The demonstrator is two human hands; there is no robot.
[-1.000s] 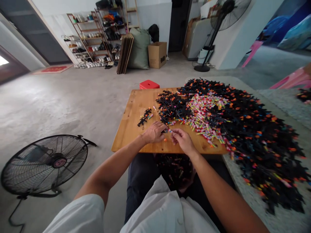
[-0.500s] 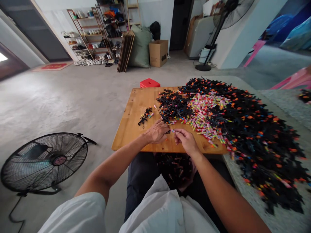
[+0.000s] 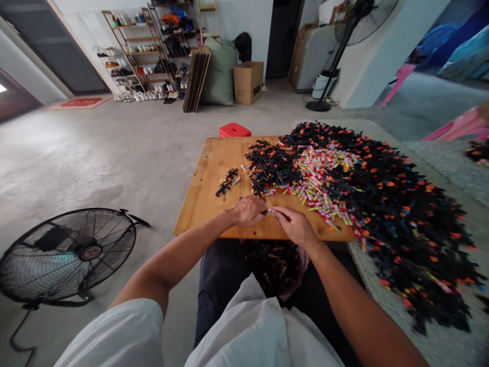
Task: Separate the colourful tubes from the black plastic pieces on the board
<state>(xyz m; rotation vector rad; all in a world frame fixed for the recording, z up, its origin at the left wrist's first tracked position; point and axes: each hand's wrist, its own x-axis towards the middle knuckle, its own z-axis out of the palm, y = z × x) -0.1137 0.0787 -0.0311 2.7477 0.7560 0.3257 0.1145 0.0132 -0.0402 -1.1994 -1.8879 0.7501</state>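
Observation:
Over the near part of the wooden table point(image 3: 204, 178), my left hand point(image 3: 248, 210) is closed on a black toy gun point(image 3: 264, 212), mostly hidden by the fingers. My right hand point(image 3: 296, 224) pinches a small coloured tube point(image 3: 271, 210), its end against the toy gun. Beyond my left hand lie several loose black toy guns point(image 3: 228, 182) with a tube beside them. A small heap of toy guns point(image 3: 269, 165) sits just past both hands. To its right is a pile of pink, white and yellow tubes point(image 3: 324, 173).
A large heap of black toy guns with orange parts point(image 3: 405, 204) covers the right side. A container of similar pieces point(image 3: 273, 265) is between my legs. A floor fan point(image 3: 89, 252) stands at left, a red stool point(image 3: 235, 130) behind the table, a cardboard box point(image 3: 248, 84) farther back.
Both hands have shifted slightly toward me, still close together. The small tube and the toy gun stay between them. An orange bit seen on the table below the hands no longer shows.

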